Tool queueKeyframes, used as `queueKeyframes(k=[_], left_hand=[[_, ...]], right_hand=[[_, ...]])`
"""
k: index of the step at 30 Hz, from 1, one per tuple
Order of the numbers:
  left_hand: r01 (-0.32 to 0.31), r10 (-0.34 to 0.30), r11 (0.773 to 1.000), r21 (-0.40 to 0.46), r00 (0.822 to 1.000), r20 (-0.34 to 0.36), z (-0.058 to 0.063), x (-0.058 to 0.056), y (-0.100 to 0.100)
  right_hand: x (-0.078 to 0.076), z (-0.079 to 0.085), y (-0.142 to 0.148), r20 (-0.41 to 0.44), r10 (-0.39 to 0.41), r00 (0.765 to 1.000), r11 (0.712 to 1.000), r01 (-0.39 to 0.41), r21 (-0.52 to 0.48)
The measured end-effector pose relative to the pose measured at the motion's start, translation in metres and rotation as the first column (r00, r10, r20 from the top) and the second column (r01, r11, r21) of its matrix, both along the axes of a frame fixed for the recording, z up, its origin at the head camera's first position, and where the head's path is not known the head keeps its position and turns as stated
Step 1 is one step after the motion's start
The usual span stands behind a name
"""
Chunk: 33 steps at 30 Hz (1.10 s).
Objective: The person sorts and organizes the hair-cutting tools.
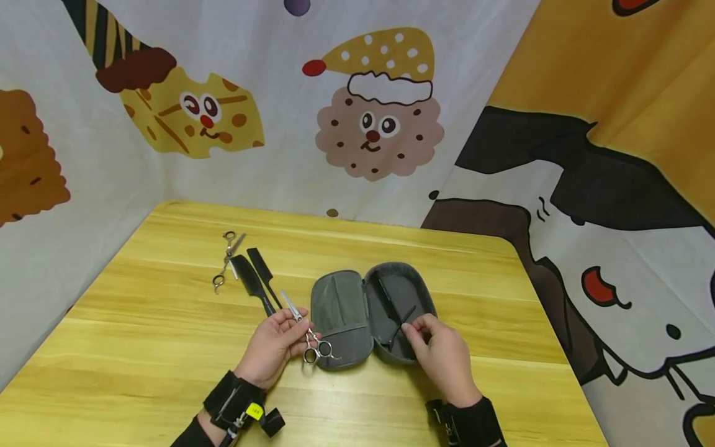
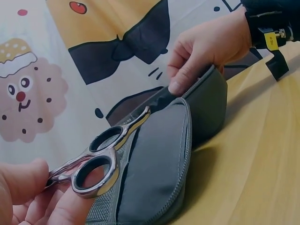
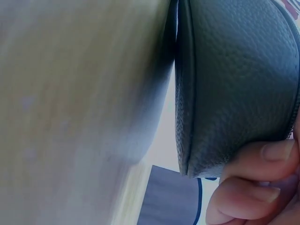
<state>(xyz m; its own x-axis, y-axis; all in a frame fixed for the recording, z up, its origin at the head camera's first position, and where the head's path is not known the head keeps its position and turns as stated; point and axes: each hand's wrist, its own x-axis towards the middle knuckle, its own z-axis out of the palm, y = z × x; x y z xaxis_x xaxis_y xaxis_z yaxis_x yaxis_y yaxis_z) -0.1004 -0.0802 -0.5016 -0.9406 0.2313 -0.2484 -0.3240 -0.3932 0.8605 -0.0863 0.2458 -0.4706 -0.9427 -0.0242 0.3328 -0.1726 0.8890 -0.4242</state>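
My left hand holds a pair of silver scissors, its blades pointing away and its finger rings toward me. Beside them lies an unzipped grey case, spread flat in two halves. Over the right half is my right hand, thumb and forefinger pinching a thin black strip inside. Another dark strip crosses it within that half. In the right wrist view, the curled fingers sit against the case's outer wall.
Left of the case lie a wide black comb, a narrow black comb and a second pair of scissors, opened. All rest on a wooden table. Behind it hangs a printed cloth.
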Motion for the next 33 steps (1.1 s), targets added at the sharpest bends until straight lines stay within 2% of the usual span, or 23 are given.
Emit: queueKeyframes(k=[7, 12, 18, 21, 24, 27, 29, 31, 33], left_hand=[[-0.046, 0.046, 0.997, -0.057, 0.999, -0.002, -0.004, 0.001, 0.004], [-0.045, 0.045, 0.996, -0.083, 0.999, 0.002, -0.011, 0.000, 0.006], [-0.055, 0.056, 0.996, -0.068, 0.998, 0.004, -0.012, 0.001, 0.007], [-0.055, 0.055, 0.998, -0.023, 0.998, 0.026, -0.011, 0.004, 0.009], [-0.045, 0.044, 0.999, 0.027, 0.999, 0.028, -0.008, 0.007, 0.012], [-0.023, 0.023, 0.998, 0.052, 1.000, 0.005, -0.005, 0.010, 0.017], [-0.003, 0.003, 0.998, 0.060, 1.000, -0.012, -0.003, 0.011, 0.021], [0.009, -0.007, 0.998, 0.066, 1.000, -0.024, -0.002, 0.011, 0.023], [0.011, -0.009, 0.997, 0.074, 0.999, -0.031, -0.001, 0.012, 0.024]], right_hand=[[-0.002, 0.001, 0.000, -0.021, 0.002, 1.000, 1.000, -0.002, 0.001], [-0.004, -0.001, -0.001, -0.047, 0.007, 0.999, 1.000, -0.007, -0.007], [-0.005, -0.001, -0.003, -0.145, -0.018, 0.989, 0.999, 0.011, -0.049], [-0.004, -0.002, -0.005, -0.179, 0.005, 0.984, 0.991, -0.030, -0.132], [-0.001, -0.002, -0.009, -0.140, 0.117, 0.983, 0.951, -0.151, -0.271], [0.004, -0.002, -0.015, -0.078, 0.263, 0.962, 0.871, -0.271, -0.409], [0.007, -0.002, -0.020, -0.048, 0.332, 0.942, 0.831, -0.316, -0.457], [0.010, -0.001, -0.023, -0.033, 0.369, 0.929, 0.810, -0.339, -0.478], [0.011, 0.000, -0.024, -0.035, 0.395, 0.918, 0.801, -0.363, -0.477]])
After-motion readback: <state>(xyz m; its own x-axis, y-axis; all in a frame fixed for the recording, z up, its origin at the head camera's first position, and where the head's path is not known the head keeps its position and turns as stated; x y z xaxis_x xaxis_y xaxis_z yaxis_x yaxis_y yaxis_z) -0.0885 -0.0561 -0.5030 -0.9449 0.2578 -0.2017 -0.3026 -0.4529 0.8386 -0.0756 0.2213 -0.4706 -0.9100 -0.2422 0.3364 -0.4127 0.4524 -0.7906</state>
